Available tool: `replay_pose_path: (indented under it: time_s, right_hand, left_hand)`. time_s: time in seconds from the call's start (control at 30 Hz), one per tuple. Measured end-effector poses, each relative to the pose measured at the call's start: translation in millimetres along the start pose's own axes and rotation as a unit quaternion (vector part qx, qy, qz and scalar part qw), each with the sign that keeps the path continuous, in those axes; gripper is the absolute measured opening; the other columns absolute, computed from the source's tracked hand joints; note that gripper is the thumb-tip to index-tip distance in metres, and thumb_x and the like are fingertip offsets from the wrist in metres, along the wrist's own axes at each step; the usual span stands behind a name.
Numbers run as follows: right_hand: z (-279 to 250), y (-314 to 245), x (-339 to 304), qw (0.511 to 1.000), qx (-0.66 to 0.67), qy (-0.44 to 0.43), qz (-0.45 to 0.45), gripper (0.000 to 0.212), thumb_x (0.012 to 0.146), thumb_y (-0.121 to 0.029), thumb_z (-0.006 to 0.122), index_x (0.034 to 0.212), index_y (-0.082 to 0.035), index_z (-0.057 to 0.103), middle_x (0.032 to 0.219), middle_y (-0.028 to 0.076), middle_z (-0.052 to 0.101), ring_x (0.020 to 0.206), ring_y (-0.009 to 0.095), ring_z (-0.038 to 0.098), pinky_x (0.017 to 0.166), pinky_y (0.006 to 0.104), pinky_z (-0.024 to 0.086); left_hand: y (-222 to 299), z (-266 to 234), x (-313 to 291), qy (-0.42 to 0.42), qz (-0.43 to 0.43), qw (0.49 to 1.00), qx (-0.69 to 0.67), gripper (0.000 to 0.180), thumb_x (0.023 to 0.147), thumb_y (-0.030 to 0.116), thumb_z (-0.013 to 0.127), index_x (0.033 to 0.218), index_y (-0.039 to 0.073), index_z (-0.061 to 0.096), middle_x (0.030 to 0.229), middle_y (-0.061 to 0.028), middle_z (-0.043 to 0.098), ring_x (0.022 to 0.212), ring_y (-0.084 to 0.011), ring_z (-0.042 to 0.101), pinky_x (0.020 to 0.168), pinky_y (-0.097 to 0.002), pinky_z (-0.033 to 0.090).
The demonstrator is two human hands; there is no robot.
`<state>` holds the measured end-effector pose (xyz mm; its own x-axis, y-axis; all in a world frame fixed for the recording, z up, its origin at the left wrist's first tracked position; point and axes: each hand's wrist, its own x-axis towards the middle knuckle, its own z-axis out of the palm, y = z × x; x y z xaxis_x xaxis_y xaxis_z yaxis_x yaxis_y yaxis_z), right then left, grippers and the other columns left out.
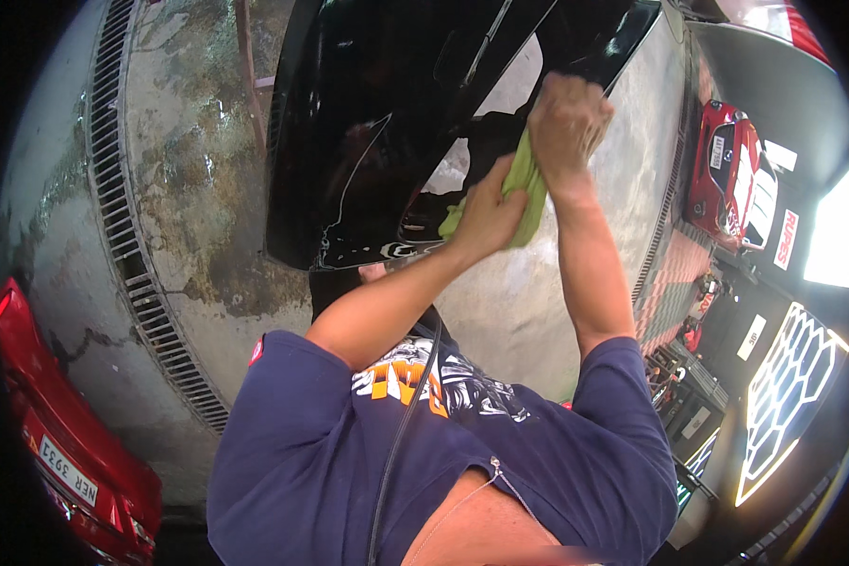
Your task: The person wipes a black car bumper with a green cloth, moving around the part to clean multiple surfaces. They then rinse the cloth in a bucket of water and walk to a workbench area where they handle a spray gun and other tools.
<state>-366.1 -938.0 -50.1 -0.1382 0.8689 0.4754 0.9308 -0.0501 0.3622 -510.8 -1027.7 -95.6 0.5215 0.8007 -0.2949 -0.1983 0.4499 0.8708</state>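
Both of my hands grip a green cloth [530,193] over a glossy black car body [368,123]. My right hand [568,121] clutches the cloth's upper end in a closed fist. Lower and to the left, my left hand [489,215] grips its lower end. The cloth is stretched between them, bunched into a narrow roll. It hangs just above the black car's edge and the wet concrete floor [198,189]. My blue printed T-shirt [424,443] fills the bottom of the view.
A long metal drain grate [127,226] runs along the floor at the left. Part of a red car [61,443] shows at the lower left, and another red car [731,174] stands at the upper right. Bright hexagon-pattern lights [788,396] glow at the right.
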Motion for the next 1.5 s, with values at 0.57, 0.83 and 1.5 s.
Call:
replay_pose_path:
  time_s: [0.57, 0.83, 1.5]
  right_hand:
    - [1.3, 4.7, 24.9, 1.000, -0.026, 0.001, -0.014, 0.006, 0.082, -0.011, 0.074, 0.085, -0.016, 0.075, 0.083, 0.001, 0.071, 0.081, 0.023, 0.065, 0.077, 0.0392, 0.044]
    - [-11.9, -19.7, -29.2, 1.000, 0.023, -0.012, 0.007, 0.007, 0.080, -0.011, 0.075, 0.085, -0.015, 0.074, 0.082, 0.002, 0.068, 0.081, 0.025, 0.064, 0.077, 0.0414, 0.044]
    - [-14.6, -30.7, -72.0, 0.998, -0.010, -0.068, -0.011, 0.007, 0.085, -0.012, 0.076, 0.091, -0.015, 0.075, 0.084, 0.002, 0.068, 0.084, 0.026, 0.065, 0.081, 0.0432, 0.045]
  left_hand:
    - [10.7, 0.0, 18.8, 0.004, -0.012, 0.993, -0.117, 0.068, 0.093, 0.008, 0.049, 0.161, 0.007, 0.042, 0.137, -0.0236, 0.066, 0.124, -0.0257, 0.065, 0.106, -0.0345, 0.047]
    - [-12.1, 1.0, -33.1, -0.007, -0.063, 0.976, -0.210, 0.071, 0.093, 0.007, 0.048, 0.164, 0.007, 0.038, 0.153, -0.0230, 0.056, 0.136, -0.0259, 0.058, 0.113, -0.0341, 0.042]
    - [-60.3, 11.1, -68.5, 0.004, -0.173, 0.963, -0.204, 0.069, 0.095, 0.013, 0.048, 0.164, 0.017, 0.040, 0.128, -0.0219, 0.068, 0.102, -0.0194, 0.064, 0.092, -0.0321, 0.050]
